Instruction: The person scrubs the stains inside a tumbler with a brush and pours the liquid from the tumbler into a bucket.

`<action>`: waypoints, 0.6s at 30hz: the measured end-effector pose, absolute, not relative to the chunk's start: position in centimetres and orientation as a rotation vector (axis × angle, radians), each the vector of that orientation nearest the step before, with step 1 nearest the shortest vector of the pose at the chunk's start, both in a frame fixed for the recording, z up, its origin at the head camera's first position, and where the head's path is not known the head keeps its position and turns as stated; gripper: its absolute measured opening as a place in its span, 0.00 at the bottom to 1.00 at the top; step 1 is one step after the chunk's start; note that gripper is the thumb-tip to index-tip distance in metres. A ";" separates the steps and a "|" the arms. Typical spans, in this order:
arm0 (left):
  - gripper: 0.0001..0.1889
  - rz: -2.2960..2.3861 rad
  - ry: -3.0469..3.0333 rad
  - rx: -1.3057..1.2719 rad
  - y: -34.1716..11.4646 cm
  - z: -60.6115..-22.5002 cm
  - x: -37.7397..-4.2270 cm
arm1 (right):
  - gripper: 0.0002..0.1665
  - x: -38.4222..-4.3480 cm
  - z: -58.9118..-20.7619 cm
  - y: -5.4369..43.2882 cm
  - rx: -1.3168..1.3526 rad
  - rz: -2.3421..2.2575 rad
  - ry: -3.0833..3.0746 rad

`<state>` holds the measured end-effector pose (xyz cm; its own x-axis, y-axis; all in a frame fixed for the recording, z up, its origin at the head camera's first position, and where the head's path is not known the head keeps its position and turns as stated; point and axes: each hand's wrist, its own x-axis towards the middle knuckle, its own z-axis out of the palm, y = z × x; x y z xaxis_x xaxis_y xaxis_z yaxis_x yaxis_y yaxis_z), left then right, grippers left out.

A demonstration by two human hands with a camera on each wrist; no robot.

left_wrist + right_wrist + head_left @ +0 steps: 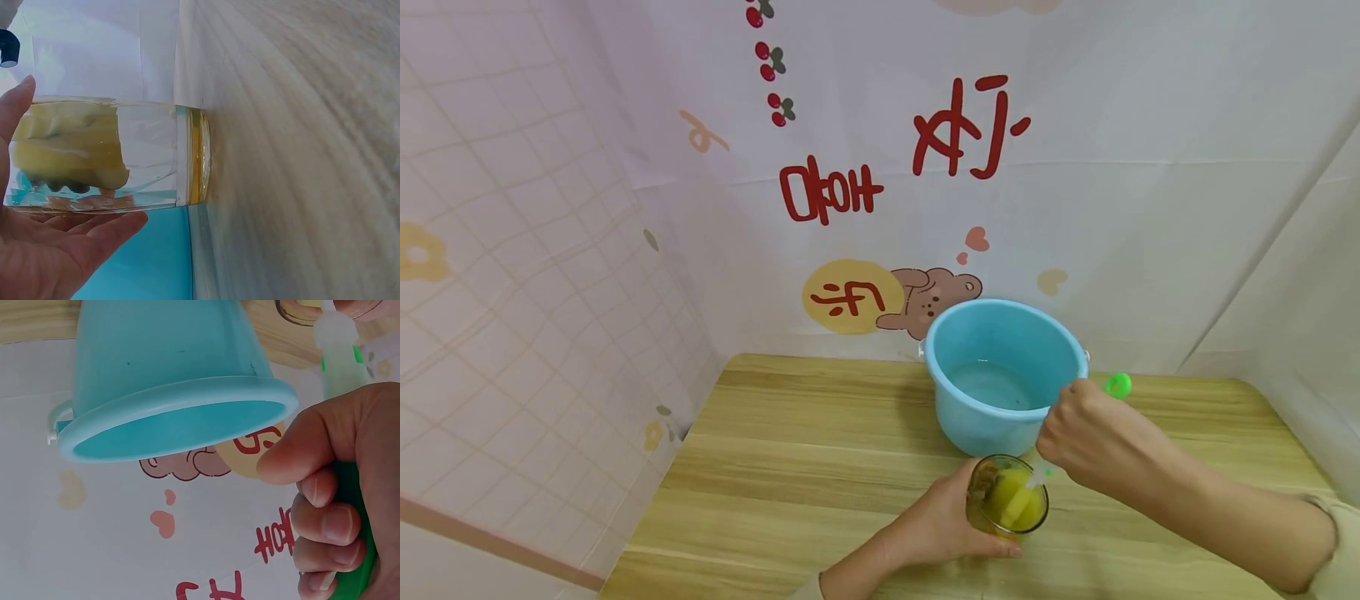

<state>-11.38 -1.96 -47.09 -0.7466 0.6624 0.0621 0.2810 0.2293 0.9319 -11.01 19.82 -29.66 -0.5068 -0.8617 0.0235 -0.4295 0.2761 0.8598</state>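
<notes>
My left hand [942, 521] holds a clear drinking glass [153, 156] with an amber base, its thumb and fingers on opposite sides. In the left wrist view, the glass base is close to the wooden surface; whether it touches is hard to tell. Inside the glass sits the yellow sponge head [72, 147] of a cup brush. My right hand [1086, 429] grips the brush's green handle [355, 550] in a fist above the glass. The handle's end [1118, 385] sticks out behind that hand, and a whitish neck [1040, 477] runs down into the glass.
A light blue bucket [951, 408] with some water in the bottom stands just behind the glass, against the back of the wooden table [790, 450]. Behind it hangs a white printed cloth [850, 100], and gridded cloth [535, 250] covers the left side.
</notes>
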 end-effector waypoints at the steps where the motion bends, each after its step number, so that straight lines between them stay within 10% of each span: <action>1: 0.45 1.524 2.158 0.867 -2.0 -47.1 -11.4 | 0.21 -10.9 -29.6 19.8 1.157 -1.159 -2.048; 18: 0.43 1.586 2.136 0.909 -1.8 -47.4 -11.4 | 0.21 -9.2 -28.9 18.5 1.152 -1.108 -1.940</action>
